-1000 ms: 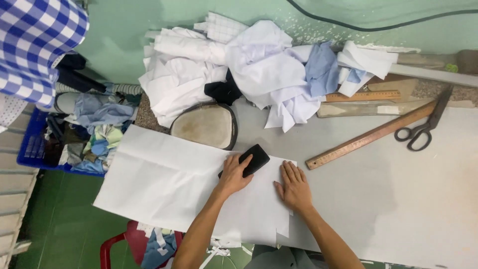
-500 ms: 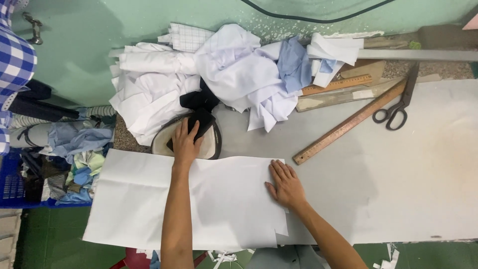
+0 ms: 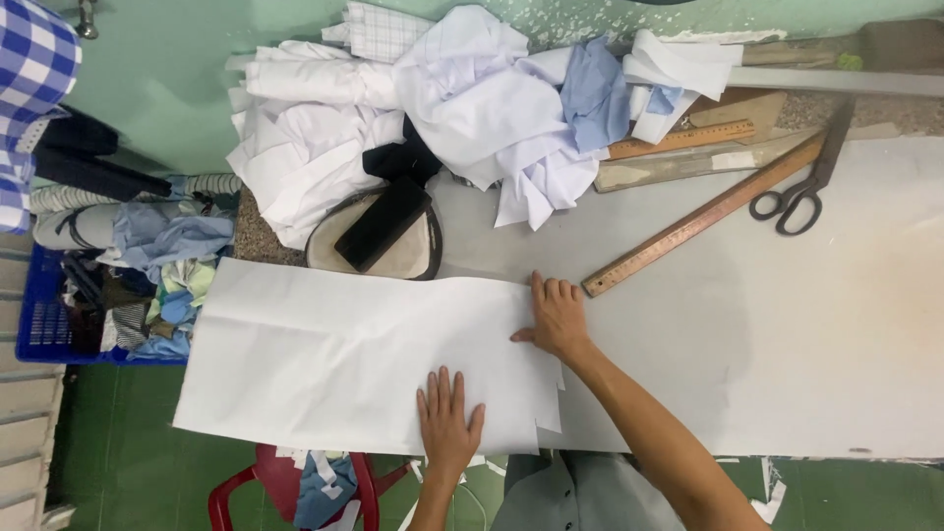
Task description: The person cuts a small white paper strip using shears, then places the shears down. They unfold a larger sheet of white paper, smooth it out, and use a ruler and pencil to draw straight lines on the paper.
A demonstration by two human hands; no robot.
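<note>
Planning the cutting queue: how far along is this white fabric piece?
Done: the white fabric lies spread flat, and the black block rests on its pad. In hand: the left hand and right hand press the fabric. Left: the wooden ruler and scissors lie untouched.

- A heap of white and pale blue garments (image 3: pixel 462 108) lies at the back of the counter (image 3: pixel 787 324).
- A black block (image 3: pixel 382 224) rests tilted on an oval pad (image 3: pixel 418 258), in front of the heap.
- A long wooden ruler (image 3: pixel 703 216) lies at a slant, black scissors (image 3: pixel 798 197) just beside its far end.
- A shorter wooden ruler (image 3: pixel 683 139) pokes out from under the garments.
- A blue crate (image 3: pixel 44 329) of mixed scraps stands on the floor to the left.
- A red plastic chair (image 3: pixel 280 482) shows below the counter's near edge.
</note>
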